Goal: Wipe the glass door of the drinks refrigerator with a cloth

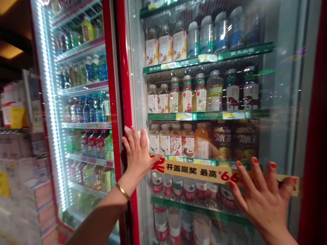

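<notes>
My left hand point(138, 149) lies flat with fingers stretched over a white tissue or cloth point(144, 137), pressing it against the left edge of the glass door beside the red frame point(127, 68). Its thumb reaches onto a yellow strip point(194, 172) with printed Chinese characters. A gold bangle point(123, 192) circles that wrist. My right hand point(267, 197), with orange-red nails, is spread open over the strip's right end, against or just before the glass. Behind the glass stand bottled drinks point(187, 93) on several shelves.
On the left stands another lit drinks cooler point(87, 109) with several bottle rows. Stacked cartons point(42, 200) and a shelf with a yellow tag point(17, 117) are farther left, blurred. Green shelf edges point(212, 58) carry price labels behind the glass. A dark red frame point(314, 136) bounds the right.
</notes>
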### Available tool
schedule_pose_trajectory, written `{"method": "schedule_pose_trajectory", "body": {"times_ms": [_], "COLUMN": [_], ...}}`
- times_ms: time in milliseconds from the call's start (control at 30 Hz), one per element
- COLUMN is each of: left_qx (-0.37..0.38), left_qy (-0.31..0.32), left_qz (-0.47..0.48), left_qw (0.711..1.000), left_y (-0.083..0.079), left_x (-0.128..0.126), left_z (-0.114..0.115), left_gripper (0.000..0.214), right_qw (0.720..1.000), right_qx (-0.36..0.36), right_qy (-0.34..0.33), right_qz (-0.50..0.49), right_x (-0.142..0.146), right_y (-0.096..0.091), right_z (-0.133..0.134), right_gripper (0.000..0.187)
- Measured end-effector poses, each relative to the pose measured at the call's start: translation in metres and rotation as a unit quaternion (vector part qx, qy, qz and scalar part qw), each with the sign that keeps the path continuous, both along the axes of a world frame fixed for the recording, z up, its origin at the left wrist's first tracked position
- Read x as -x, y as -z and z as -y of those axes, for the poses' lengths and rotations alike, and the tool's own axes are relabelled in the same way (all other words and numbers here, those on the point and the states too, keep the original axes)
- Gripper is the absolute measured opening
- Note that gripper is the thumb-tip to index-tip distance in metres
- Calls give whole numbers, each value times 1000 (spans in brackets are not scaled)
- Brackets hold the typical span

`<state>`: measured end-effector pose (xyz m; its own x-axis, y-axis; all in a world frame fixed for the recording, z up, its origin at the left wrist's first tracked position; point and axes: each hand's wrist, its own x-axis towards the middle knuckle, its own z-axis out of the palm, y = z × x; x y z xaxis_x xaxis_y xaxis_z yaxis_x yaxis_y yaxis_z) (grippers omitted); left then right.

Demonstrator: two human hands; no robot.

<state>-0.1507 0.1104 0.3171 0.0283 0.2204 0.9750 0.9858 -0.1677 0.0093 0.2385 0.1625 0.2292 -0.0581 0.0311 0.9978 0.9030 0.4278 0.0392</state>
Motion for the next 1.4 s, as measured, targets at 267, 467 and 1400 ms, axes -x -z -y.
{"method": "schedule_pose_trajectory", "body": {"times_ms": [267, 467, 1400], "left_qx": [140, 9, 14], "left_qy": [175, 14, 29], "left_qz": [-194, -8, -253], "left_qw": [955, 1000, 967], "left_y": [50, -73, -139], "left_x": [-6, -1, -67], "left_z": [4, 0, -11], "left_gripper": [133, 129, 107], "right_qw": [999, 999, 998], "right_qx": [-3, -39, 0], "right_qy": [-28, 26, 43], "right_qz": [-34, 20, -46], "right_x": [3, -2, 5], "right_y": [-1, 2, 1], "right_z": [0, -4, -1], "right_gripper": [76, 77, 92]}}
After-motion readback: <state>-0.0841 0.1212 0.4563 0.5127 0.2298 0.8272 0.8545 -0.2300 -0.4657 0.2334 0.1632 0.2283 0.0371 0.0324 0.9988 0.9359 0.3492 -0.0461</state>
